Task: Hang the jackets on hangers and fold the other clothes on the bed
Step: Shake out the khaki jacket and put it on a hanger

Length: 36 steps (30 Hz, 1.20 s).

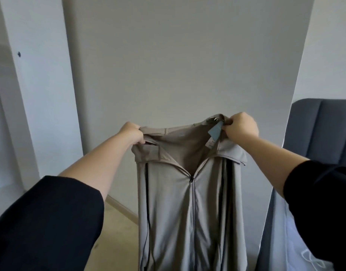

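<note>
Both hands up: left hand (132, 133) and right hand (240, 127) each grip the grey zip jacket (191, 202) by its top edge.

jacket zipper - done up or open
Mostly zipped. The slider sits just below the collar, and the zipper runs closed from there down the jacket to the frame's bottom edge; above it the collar gapes open.

Single head-worn view being taken from just above the grey jacket (189, 202), lens being pointed forward and slightly downward, jacket being framed close and central, pale wall (187, 55) being caught behind the jacket, blue headboard (324, 124) being clipped right of the jacket
</note>
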Tool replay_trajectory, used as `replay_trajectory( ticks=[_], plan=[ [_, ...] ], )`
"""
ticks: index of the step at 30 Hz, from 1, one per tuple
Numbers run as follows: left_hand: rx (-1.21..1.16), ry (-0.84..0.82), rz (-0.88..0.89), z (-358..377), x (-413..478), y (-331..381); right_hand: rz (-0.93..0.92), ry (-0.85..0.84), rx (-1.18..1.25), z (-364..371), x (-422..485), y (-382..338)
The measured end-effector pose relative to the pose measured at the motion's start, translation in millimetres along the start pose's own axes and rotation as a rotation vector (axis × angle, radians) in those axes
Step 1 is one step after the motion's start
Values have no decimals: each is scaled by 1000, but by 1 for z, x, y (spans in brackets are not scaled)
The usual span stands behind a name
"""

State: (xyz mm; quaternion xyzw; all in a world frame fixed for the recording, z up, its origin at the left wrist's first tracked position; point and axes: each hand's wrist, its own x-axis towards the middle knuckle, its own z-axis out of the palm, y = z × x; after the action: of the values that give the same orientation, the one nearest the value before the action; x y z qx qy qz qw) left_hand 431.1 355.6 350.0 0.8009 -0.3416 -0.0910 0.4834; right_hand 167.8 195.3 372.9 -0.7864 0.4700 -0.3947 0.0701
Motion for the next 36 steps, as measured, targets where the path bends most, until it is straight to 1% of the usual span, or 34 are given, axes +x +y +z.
replay_trajectory(
  ticks=[1, 2, 3, 4, 6, 8, 10, 13, 15, 18, 22, 24, 26, 28, 33, 36],
  plan=[
    [195, 38, 77, 2, -4, 2, 15, 44, 10, -2, 0, 2],
    [328, 62, 146, 4, -9, 4, 30, 87, 27, -3, 0, 3],
    [407, 84, 197, 7, -13, 6, 27, 131, 31, -6, 0, 6],
    [446, 117, 233, 9, -17, 9, 6, 171, 17, -9, -1, 8],
    [465, 247, 285, 13, -23, 18, -29, 237, 0, -20, -4, 12],
    [405, 380, 306, 16, -28, 33, -28, 293, 55, -37, -6, 16],
    [291, 463, 305, 17, -35, 54, -14, 352, 106, -59, -7, 17],
    [77, 494, 290, 23, -53, 93, -6, 463, 172, -100, -13, 16],
    [-13, 515, 320, 28, -70, 121, -3, 545, 223, -129, -18, 19],
    [-65, 571, 390, 33, -96, 158, 6, 672, 256, -177, -27, 30],
    [-122, 640, 524, 46, -125, 204, -24, 848, 187, -244, -35, 50],
    [-144, 640, 575, 62, -137, 218, -24, 894, 166, -266, -37, 61],
    [-139, 603, 600, 87, -145, 221, 1, 871, 142, -271, -42, 78],
    [-114, 528, 590, 122, -149, 210, 34, 786, 118, -258, -48, 104],
    [-13, 297, 491, 229, -156, 149, 132, 579, -40, -185, -80, 197],
    [28, 173, 418, 293, -160, 112, 241, 473, -102, -139, -104, 256]
  ],
)
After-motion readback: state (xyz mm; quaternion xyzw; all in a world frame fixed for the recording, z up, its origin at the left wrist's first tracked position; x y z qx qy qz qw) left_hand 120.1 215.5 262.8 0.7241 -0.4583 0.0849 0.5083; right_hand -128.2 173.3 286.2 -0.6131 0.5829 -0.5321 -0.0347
